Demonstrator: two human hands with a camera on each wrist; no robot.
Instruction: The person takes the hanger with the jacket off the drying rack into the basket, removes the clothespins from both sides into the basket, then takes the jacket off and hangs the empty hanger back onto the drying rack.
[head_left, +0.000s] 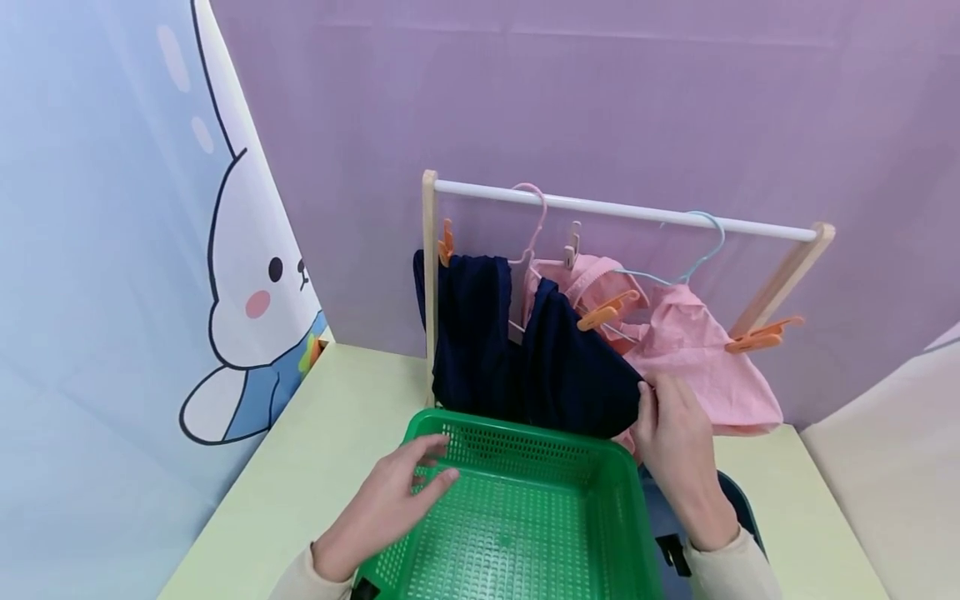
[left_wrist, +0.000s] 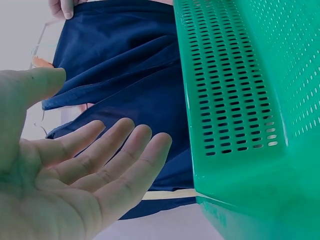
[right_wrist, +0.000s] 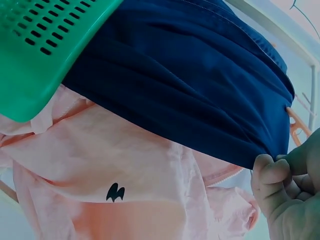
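Note:
Navy pants (head_left: 577, 375) hang from the small rack, one leg draped at its left end and the other drawn out to the right. Finger and thumb of my right hand (head_left: 675, 442) pinch a lower corner of that cloth, seen also in the right wrist view as navy fabric (right_wrist: 200, 85) stretched taut. My left hand (head_left: 390, 496), fingers spread and holding nothing, hovers over the left side of a green perforated basket (head_left: 517, 423). In the left wrist view its palm (left_wrist: 65, 200) shows, with the navy cloth behind.
The rack has a white bar (head_left: 622, 208) and wooden posts. Pink garments (head_left: 697, 367) hang on a pink hanger (head_left: 542, 218) and a light blue hanger (head_left: 708, 246). Several clothespins (head_left: 765, 335) are clipped about. A dark bin (head_left: 738, 504) stands right of the basket.

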